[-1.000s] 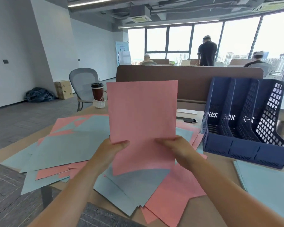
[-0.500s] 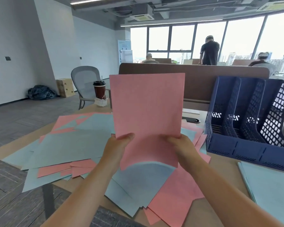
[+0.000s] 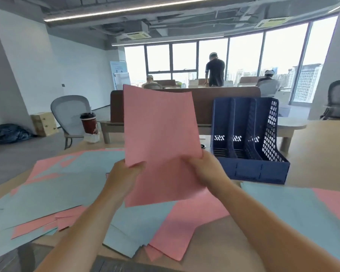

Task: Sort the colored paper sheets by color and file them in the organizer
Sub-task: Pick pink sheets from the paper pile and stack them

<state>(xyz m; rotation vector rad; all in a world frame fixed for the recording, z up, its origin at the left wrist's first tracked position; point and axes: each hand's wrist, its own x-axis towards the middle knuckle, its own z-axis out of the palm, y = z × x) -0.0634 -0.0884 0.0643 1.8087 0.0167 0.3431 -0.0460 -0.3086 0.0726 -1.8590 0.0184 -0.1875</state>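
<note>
Carried rightward since the earlier frame, the pink sheet (image 3: pixel 161 134) is held upright near the blue organizer (image 3: pixel 263 170), its lower part pinched by the left hand (image 3: pixel 124 177) and right hand (image 3: pixel 202 171), and it could be buckled against a divider (image 3: pixel 250 124) if fed in while bowed

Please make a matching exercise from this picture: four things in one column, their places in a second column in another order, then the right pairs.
1. pink sheet
2. blue organizer
3. coffee cup
4. light blue pile

A. far left of the desk
B. flat on the desk, near right
C. raised, gripped by left hand and right hand
D. standing right of the raised sheet

Pairs: 1-C, 2-D, 3-A, 4-B.
</note>
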